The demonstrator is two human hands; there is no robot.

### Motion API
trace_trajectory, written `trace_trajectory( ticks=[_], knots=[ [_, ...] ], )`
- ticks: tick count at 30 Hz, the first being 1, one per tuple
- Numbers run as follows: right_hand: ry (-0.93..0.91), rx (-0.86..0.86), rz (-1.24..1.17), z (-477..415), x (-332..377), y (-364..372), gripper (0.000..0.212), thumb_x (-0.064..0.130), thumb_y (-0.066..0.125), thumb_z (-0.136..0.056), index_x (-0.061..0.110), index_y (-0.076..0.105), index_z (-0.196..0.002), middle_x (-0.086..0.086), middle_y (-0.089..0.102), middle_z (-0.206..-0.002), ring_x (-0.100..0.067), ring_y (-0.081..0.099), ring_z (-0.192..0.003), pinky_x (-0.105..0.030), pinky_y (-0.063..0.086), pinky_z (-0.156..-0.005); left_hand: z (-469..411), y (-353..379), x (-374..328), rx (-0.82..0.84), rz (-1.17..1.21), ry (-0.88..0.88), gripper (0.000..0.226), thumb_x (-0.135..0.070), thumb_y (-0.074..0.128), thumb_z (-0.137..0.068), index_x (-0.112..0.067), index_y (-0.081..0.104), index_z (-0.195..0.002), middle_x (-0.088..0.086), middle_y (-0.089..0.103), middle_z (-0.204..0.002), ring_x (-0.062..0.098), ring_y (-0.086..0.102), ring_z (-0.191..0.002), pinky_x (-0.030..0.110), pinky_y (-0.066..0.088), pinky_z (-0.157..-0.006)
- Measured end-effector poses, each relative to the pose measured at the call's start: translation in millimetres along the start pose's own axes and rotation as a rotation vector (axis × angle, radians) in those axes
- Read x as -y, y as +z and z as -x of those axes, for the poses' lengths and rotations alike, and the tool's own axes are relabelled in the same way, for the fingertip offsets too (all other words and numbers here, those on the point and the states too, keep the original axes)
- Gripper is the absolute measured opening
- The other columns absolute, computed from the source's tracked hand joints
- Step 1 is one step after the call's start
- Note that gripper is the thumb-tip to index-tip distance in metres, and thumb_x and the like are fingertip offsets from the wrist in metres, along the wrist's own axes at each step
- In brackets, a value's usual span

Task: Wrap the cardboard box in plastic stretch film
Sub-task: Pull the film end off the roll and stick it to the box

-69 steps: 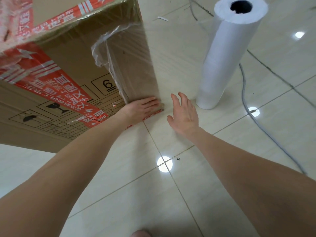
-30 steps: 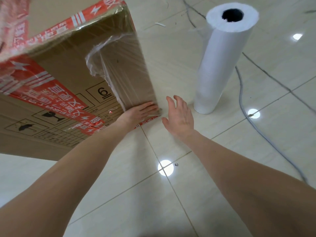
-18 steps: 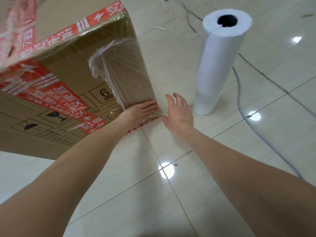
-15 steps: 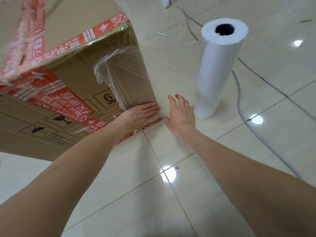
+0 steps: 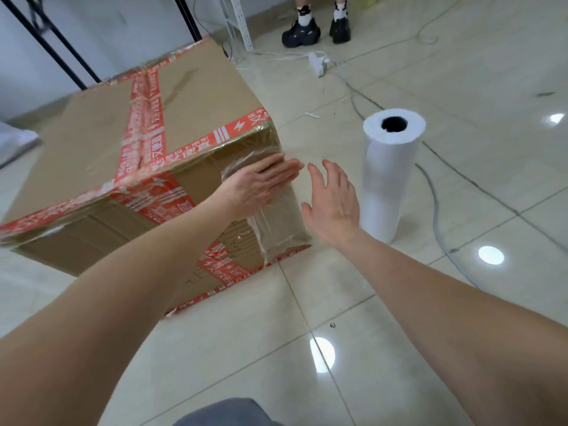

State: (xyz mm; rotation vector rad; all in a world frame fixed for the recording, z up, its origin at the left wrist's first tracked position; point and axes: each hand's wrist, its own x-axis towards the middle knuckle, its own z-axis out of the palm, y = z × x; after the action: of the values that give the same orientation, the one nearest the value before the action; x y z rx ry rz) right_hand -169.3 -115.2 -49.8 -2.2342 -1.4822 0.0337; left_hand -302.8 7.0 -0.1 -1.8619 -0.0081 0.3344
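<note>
A large cardboard box (image 5: 92, 142) sealed with red printed tape stands on the tiled floor at the left. A strip of clear stretch film (image 5: 281, 224) clings to its near right corner. My left hand (image 5: 261, 184) lies flat with straight fingers on the upper part of that film, near the box's top edge. My right hand (image 5: 333, 201) hovers open just right of the corner, fingers spread, touching nothing. A white roll of stretch film (image 5: 388, 179) stands upright on the floor to the right of my right hand.
Grey cables (image 5: 436, 216) snake over the floor behind and right of the roll. A white power strip (image 5: 318, 61) lies at the back. A person's feet in black shoes (image 5: 316, 26) stand beyond it. Black frame legs (image 5: 61, 47) rise behind the box.
My left hand has slid up the filmed corner from the box's bottom edge to near its top. My right hand rose alongside. The view has tilted up, showing the box top.
</note>
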Motion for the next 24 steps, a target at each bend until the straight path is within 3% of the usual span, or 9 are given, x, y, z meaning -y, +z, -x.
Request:
trace_trajectory(
  ticks=[9,18,24],
  knots=[
    [-0.017,-0.033,-0.004,-4.1,12.3,-26.2,0.071,0.034,0.055,-0.091,0.02,0.017,-0.15,-0.009,0.011,-0.157,-0.027,0.012,-0.144,-0.037,0.02,-0.115,11.7,-21.5,36.4,0.053,-0.02,-0.027,0.073,-0.045,0.012,-0.1,0.001,-0.027,-0.14,0.016,-0.026,-0.153,0.027,-0.019,-0.144,0.042,-0.017,-0.112],
    [-0.027,-0.073,0.005,-4.9,11.1,-35.0,0.067,0.034,0.055,-0.092,0.02,0.022,-0.148,-0.008,0.016,-0.155,-0.025,0.016,-0.143,-0.037,0.024,-0.113,20.6,-23.1,48.4,0.073,0.111,0.021,0.064,-0.039,0.011,-0.101,-0.006,-0.026,-0.141,0.013,-0.019,-0.156,0.027,-0.017,-0.145,0.041,-0.018,-0.114],
    [-0.036,-0.091,0.015,-6.3,12.5,-37.5,0.066,0.035,0.056,-0.091,0.02,0.024,-0.148,-0.008,0.018,-0.155,-0.025,0.017,-0.143,-0.036,0.024,-0.113,18.0,-18.3,54.7,-0.072,0.213,0.092,0.065,-0.045,0.019,-0.1,-0.013,-0.01,-0.148,0.008,-0.002,-0.158,0.025,-0.003,-0.147,0.042,-0.017,-0.115]
  ],
)
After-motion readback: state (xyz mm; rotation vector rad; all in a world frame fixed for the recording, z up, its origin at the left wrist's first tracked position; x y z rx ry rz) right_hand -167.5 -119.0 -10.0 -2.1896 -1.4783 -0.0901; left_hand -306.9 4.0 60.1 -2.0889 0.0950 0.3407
